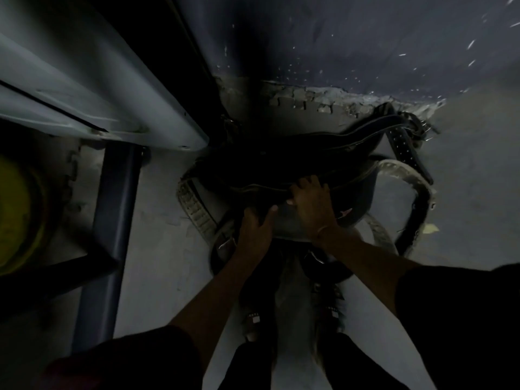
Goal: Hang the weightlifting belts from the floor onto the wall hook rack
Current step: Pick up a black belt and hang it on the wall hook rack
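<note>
Belts [309, 147] lie heaped on the floor [168, 249] at the foot of the wall [365, 38], and I stand just back from it, bent over them. My right hand [312, 205] curls over the upper edge of the near belt [253, 190]. My left hand [257, 228] grips it just beside, slightly farther from the wall. The belt's long axis runs along the wall, across my reach. The hook rack is out of view, so I judge a straight lift comes first.
</note>
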